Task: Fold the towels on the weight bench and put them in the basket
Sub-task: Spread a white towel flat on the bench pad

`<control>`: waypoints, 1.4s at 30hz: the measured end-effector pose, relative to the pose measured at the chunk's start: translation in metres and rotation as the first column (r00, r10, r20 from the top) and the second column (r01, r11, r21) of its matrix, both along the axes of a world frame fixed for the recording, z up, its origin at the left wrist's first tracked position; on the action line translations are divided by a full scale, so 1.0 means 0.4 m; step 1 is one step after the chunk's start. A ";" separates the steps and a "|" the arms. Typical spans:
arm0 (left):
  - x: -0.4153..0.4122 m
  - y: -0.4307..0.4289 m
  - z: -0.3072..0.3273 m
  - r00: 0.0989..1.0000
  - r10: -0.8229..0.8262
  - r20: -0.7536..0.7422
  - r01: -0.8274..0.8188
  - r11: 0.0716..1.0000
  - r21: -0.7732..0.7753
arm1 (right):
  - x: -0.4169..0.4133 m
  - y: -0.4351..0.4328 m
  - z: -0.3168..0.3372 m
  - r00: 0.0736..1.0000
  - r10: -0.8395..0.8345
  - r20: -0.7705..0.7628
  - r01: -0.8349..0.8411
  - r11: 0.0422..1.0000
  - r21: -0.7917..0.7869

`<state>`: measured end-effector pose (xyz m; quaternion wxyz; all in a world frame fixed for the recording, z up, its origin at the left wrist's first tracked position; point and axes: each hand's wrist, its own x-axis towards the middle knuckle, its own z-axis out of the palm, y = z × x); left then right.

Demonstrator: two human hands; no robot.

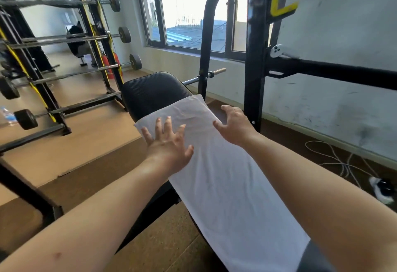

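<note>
A long white towel point(225, 185) lies spread flat along the black padded weight bench point(152, 93), running from its far half toward me. My left hand point(167, 143) is open with fingers spread, over the towel's far left edge. My right hand point(234, 125) is open too, fingers spread at the towel's far right edge. Neither hand grips the cloth. No basket is in view.
Black rack uprights point(255, 57) stand right of the bench, with a barbell end point(212, 73) behind it. A rack of barbells point(64, 74) fills the left. A white cable point(341, 160) and a shoe point(384, 190) lie on the floor at right.
</note>
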<state>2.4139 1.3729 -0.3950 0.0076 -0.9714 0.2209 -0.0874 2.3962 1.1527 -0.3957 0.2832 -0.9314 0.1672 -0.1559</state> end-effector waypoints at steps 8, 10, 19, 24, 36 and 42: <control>-0.196 -0.059 -0.015 0.983 -0.174 -0.063 0.168 0.981 -0.096 | -0.263 -0.067 -0.059 0.991 -0.030 -0.127 0.035 0.999 0.037; -0.242 -0.072 -0.034 0.977 -0.193 -0.095 0.184 0.978 -0.096 | -0.322 -0.082 -0.083 0.985 -0.040 -0.166 0.048 0.998 0.046; -0.468 -0.077 -0.217 0.890 -0.399 -0.220 0.365 0.914 -0.180 | -0.564 -0.144 -0.251 0.938 -0.108 -0.330 0.167 0.974 0.155; -0.548 -0.056 -0.323 0.771 -0.594 -0.230 0.558 0.804 -0.206 | -0.647 -0.157 -0.354 0.894 -0.136 -0.427 0.230 0.957 0.177; -0.589 -0.041 -0.425 0.569 -0.781 -0.258 0.814 0.580 0.037 | -0.702 -0.191 -0.428 0.899 -0.176 -0.402 0.261 0.951 0.166; -0.581 -0.043 -0.405 0.666 -0.729 -0.161 0.646 0.671 -0.365 | -0.708 -0.197 -0.421 0.917 -0.297 -0.265 0.367 0.888 0.276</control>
